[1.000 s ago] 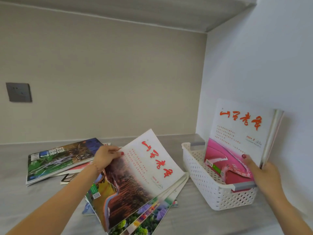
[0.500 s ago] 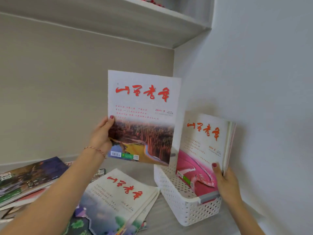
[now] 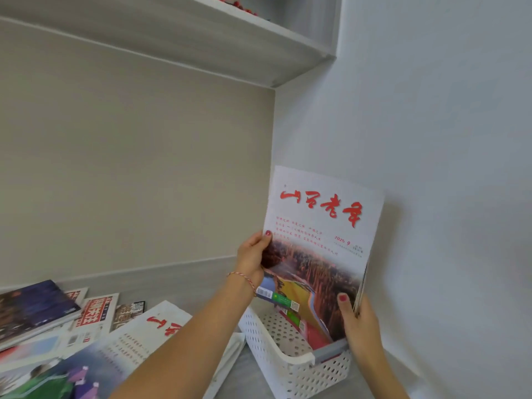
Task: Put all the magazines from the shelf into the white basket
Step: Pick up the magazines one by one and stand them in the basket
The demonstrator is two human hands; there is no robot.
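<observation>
A magazine (image 3: 319, 240) with a white cover, red title and a landscape photo stands upright in the white perforated basket (image 3: 290, 372) against the right wall. My left hand (image 3: 253, 257) grips its left edge, thumb on the cover. My right hand (image 3: 359, 326) holds the right edges of the upright magazines, thumb on the front cover; the ones behind are almost hidden. Several more magazines (image 3: 95, 315) lie spread on the grey shelf (image 3: 184, 280) at the lower left, the nearest one (image 3: 135, 347) partly under my left forearm.
The basket stands in the shelf's right corner, close to the white side wall (image 3: 446, 168). A beige back wall (image 3: 129, 168) rises behind. An upper shelf board (image 3: 201, 38) juts out overhead with small red items on top.
My left hand carried the landscape-cover magazine from mid-air rightwards and down into the basket, in front of the pink-cover magazine that my right hand was holding upright.
</observation>
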